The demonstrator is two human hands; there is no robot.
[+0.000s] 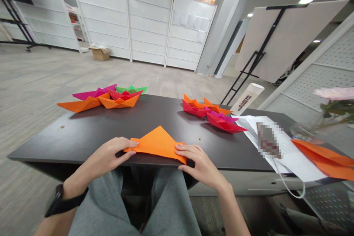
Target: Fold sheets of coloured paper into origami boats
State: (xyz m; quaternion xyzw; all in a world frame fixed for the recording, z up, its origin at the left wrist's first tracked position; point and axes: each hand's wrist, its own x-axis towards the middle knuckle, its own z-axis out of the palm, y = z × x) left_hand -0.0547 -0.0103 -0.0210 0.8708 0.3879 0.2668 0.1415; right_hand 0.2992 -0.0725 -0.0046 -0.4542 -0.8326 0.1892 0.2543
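A folded sheet of orange paper (159,142) lies at the table's near edge, its peak pointing away from me and a long straight band along its bottom. My left hand (117,151) grips the band's left end, fingers on top and thumb at the lower edge. At the right end, my right hand (197,160) holds the paper in much the same way. The fingers hide both corners in part. Beyond it, folded paper boats stand in two groups: an orange boat (80,105) with magenta, red and green ones at the left, and a red boat (225,123) among others at the right.
The dark table (155,110) carries white papers (301,162), a pixelated item with a white cord, and loose orange paper (323,158) at the right. A white cylinder (247,97) with printed text stands behind the boats. Pink flowers (334,93) are at the far right.
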